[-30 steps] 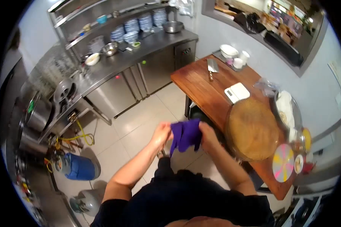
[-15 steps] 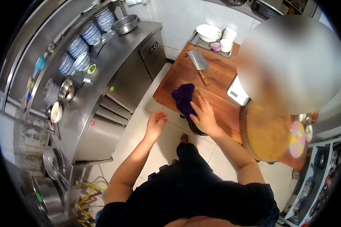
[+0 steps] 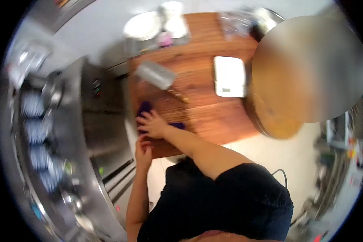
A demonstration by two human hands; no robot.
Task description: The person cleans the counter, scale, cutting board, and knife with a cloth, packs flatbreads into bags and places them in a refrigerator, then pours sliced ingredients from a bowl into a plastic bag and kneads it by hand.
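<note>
Head view: cloth (image 3: 176,125) is on the bench (image 3: 230,117), near its left edge, mostly hidden under the right hand (image 3: 152,124), purple showing either side. Right is palm-down over it, fingers spread, no clenched grip; pressure not readable. Left hand (image 3: 143,151) is just beside it at the bench edge, fingers loosely curled, nothing seen in it; too blurred to tell if its tips touch cloth. Cleaver (image 3: 155,74) lies near, beyond the cloth, handle angled back toward the right forearm; can't make out which side is the sharp edge. Scale (image 3: 230,76) is well apart, no issue. To do this well: keep the right palm flat, load spread evenly, loose corners tucked in. Left should guard the edge side, so cloth doesn't slip off. Main risk, I'd say, is fingers drifting into the blade; shift it by the handle if more room is needed.
</note>
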